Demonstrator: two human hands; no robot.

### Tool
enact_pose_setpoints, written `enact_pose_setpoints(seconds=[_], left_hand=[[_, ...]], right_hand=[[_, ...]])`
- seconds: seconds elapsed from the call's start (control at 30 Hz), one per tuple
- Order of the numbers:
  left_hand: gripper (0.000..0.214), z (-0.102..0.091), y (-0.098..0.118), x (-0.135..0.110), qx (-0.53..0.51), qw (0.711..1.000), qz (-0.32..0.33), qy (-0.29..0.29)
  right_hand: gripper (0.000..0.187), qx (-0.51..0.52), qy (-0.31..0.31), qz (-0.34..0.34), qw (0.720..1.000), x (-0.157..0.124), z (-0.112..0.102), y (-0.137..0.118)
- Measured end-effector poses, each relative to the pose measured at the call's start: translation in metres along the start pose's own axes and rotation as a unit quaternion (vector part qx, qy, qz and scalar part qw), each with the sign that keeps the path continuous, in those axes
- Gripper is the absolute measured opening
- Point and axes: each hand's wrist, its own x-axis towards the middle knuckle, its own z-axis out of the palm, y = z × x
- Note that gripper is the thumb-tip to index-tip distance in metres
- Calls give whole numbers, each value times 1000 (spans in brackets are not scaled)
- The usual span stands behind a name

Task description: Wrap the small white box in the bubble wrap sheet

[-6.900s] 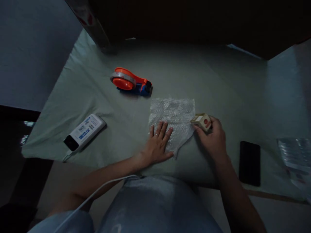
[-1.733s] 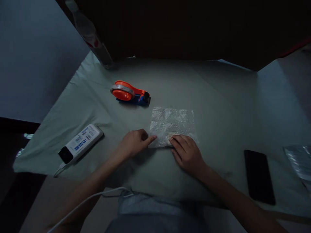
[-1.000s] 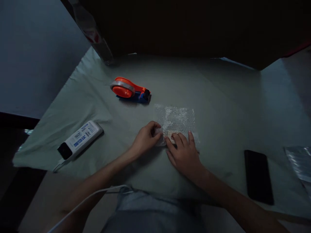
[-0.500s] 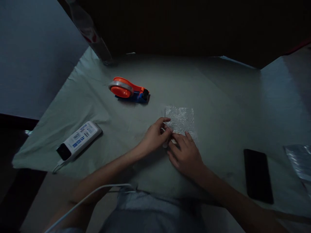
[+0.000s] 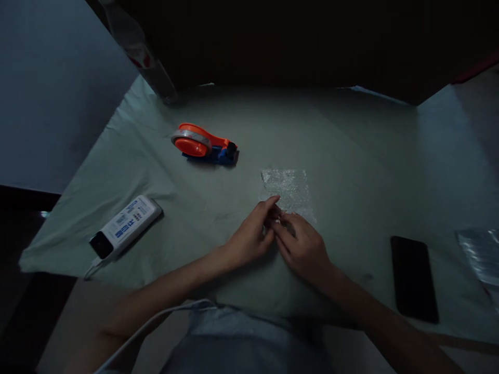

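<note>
A small clear sheet of bubble wrap (image 5: pixel 286 183) lies on the green cloth in front of me. At its near edge, my left hand (image 5: pixel 255 234) and my right hand (image 5: pixel 304 244) meet with their fingertips together. The left fingers curl in and pinch the near end of the bubble wrap, its index finger reaching over the top. Bent fingers of the right hand press on the same end from the other side. Whether anything small lies inside the wrap between the fingertips is hidden by the fingers and the dim light.
An orange and blue tape dispenser (image 5: pixel 206 145) stands farther back on the left. A white power bank (image 5: pixel 127 223) with a cable lies left, a black phone (image 5: pixel 414 279) right. Clear plastic packaging (image 5: pixel 481 254) is at the right edge; a plastic bottle (image 5: pixel 140 49) stands back left.
Both hands have drawn closer together, their fingers curling tighter over the near end of the bubble wrap. The left hand has lowered slightly toward me. The whole view has shifted a little.
</note>
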Motion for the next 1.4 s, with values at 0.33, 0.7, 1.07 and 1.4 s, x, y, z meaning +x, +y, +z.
enact_pose_setpoints(seconds=[0.33, 0.7, 1.07, 1.4], left_hand=[[13, -12, -13, -10, 245, 951, 189, 16], [14, -11, -20, -6, 251, 938, 237, -33], [16, -15, -18, 3, 254, 931, 253, -72], [15, -12, -22, 3, 213, 944, 241, -71]], right_hand=[[17, 2, 7, -18, 1000, -5, 4, 0], [45, 34, -154, 357, 921, -32, -46, 52], [62, 229, -72, 540, 806, -22, -4, 32], [32, 555, 45, 602, 573, -15, 8, 23]])
